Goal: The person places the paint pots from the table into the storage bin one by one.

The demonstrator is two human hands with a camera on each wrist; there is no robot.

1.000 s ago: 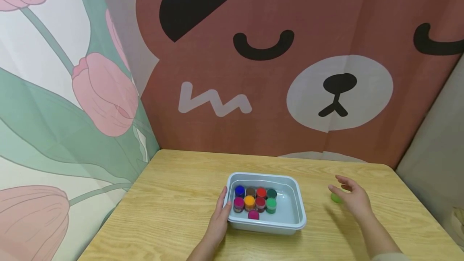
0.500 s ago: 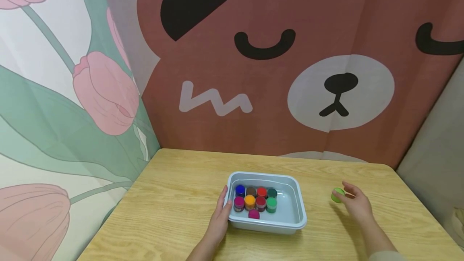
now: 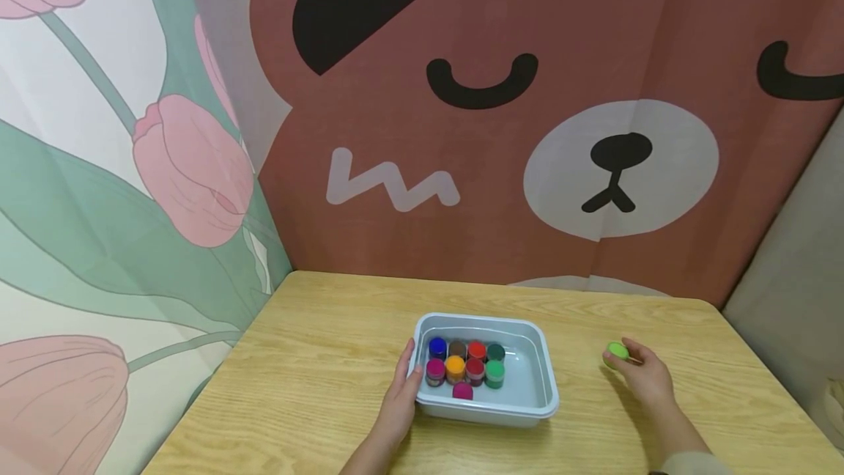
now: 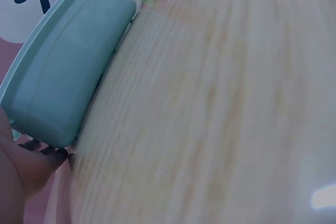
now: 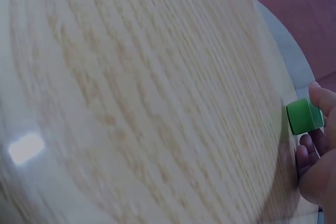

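A pale blue plastic tub [image 3: 484,413] sits on the wooden table. My left hand [image 3: 398,396] holds its left side, thumb at the rim and fingers along the outer wall; in the left wrist view those fingertips [image 4: 58,156] reach the lower corner. Inside the tub stand several small paint jars, among them an orange jar [image 3: 455,368], a blue jar [image 3: 437,347] and a light green jar [image 3: 494,373]. To the tub's right, my right hand [image 3: 649,378] pinches a lime green paint jar [image 3: 617,350] between thumb and fingers. The right wrist view shows this green jar [image 5: 303,117] close to the tabletop.
The table [image 3: 316,372] has light wood grain, and its back edge meets a cloth printed with a brown bear [image 3: 488,240]. On the left hangs a tulip-print cloth [image 3: 191,167]. Bare floor of the tub [image 3: 524,380] shows right of the jars.
My right hand has closed its thumb and fingers on the lime green jar, which has come into fuller view and shifted slightly. The left hand and tub stay in place.
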